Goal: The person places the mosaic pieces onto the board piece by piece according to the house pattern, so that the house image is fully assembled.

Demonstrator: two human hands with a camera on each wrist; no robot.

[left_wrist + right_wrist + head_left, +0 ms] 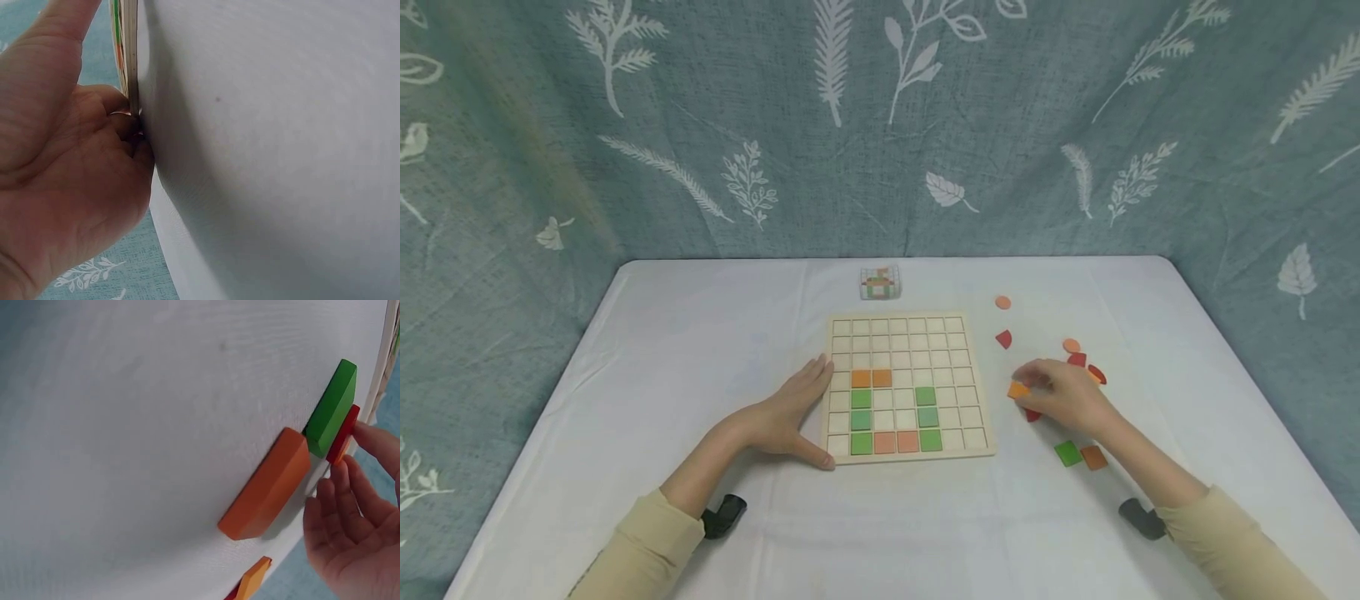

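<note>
My left hand [790, 417] rests at the left side of a wooden grid board [925, 342], fingers along its left edge and thumb by the near left corner. In the left wrist view the fingers touch the board's edge [132, 62]. Orange, green and pink square tiles sit in the board's near rows, among them a green tile [861, 442]. Right of the board, my right hand [1063, 400] pinches an orange square tile [1018, 390] at its fingertips. A red piece [1033, 415] lies just below those fingers, partly covered; in the right wrist view it overlaps the orange tile.
A green tile [1068, 453] and a brown-orange tile [1093, 457] lie near the right wrist. Red pieces [1077, 359] and an orange disc [1071, 345] lie beyond the hand. Another disc [1003, 302] and a red wedge [1004, 339] are farther back. A small picture card [880, 283] lies behind the board.
</note>
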